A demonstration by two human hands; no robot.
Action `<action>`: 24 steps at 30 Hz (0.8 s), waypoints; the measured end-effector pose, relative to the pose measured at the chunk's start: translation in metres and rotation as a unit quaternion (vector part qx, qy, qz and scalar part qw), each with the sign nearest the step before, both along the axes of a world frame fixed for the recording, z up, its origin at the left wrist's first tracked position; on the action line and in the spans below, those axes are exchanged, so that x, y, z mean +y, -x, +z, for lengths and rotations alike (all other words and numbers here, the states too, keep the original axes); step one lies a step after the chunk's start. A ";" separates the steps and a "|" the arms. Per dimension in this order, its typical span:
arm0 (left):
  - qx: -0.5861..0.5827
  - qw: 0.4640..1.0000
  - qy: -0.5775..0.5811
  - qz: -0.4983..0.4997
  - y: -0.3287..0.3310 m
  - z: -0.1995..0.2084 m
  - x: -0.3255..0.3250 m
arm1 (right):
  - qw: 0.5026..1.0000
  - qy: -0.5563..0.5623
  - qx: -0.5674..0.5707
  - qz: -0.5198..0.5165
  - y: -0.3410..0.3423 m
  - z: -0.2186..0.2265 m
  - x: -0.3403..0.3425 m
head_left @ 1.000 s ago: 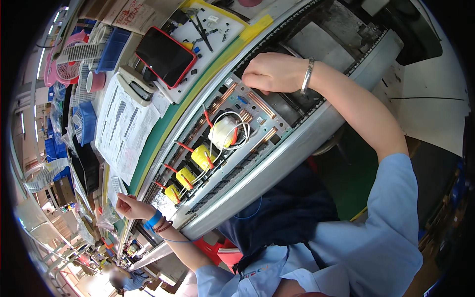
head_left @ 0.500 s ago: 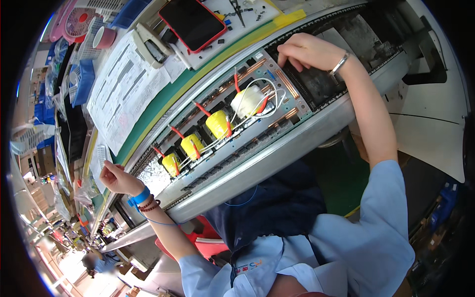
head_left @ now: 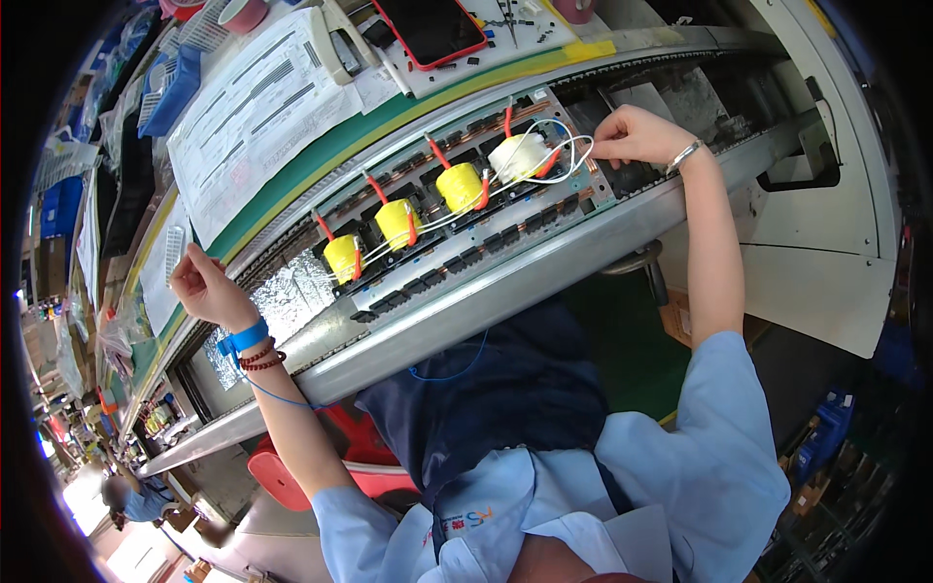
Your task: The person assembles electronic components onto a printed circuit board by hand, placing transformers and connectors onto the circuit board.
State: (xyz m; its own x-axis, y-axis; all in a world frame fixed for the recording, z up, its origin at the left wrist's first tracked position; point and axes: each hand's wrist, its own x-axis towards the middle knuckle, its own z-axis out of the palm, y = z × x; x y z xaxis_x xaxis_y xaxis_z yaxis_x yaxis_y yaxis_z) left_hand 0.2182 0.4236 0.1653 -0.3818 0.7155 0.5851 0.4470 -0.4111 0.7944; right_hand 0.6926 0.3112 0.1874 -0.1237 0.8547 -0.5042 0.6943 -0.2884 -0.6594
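Note:
A long circuit board lies on a metal rail conveyor. Three yellow-wrapped coils and one white-wrapped coil stand along it, with red sleeved leads sticking out. White wires run past the coils and loop at the board's right end. By that loop is my right hand, thumb and fingers pinched together, their tips touching or nearly touching the wire. What they pinch is too small to tell. My left hand hovers off the board's left end, fingers curled closed; anything inside is hidden.
The conveyor's front rail runs between me and the board. Beyond it lie paper sheets, a red-edged phone, small black parts and a blue bin. A blue wrist cord trails from my left wrist.
My right hand has come from over the board's far right corner down to the wire loop, fingers now pinched. My left hand stays raised and curled. The whole view has shifted.

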 end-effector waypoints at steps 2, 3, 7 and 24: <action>-0.016 1.000 -0.008 -0.006 0.004 -0.002 0.002 | 1.000 0.000 -0.004 0.000 0.000 0.003 -0.001; -0.018 1.000 -0.010 -0.014 0.006 -0.003 0.003 | 1.000 -0.016 -0.016 -0.016 0.002 0.006 -0.004; -0.031 0.999 -0.013 -0.018 0.007 -0.002 0.002 | 0.988 -0.098 -0.007 -0.117 0.003 0.017 -0.023; -0.092 0.990 -0.038 -0.096 -0.007 0.002 0.003 | 0.868 -0.473 0.088 0.125 0.243 0.018 -0.089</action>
State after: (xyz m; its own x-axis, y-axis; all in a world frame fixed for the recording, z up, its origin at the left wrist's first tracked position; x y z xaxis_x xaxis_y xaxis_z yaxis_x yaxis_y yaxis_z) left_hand 0.2253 0.4268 0.1675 -0.3488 0.7419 0.5727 0.2052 -0.5358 0.8190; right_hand 0.4493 0.2222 0.2058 -0.3694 0.8108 0.4540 0.5217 0.5852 -0.6207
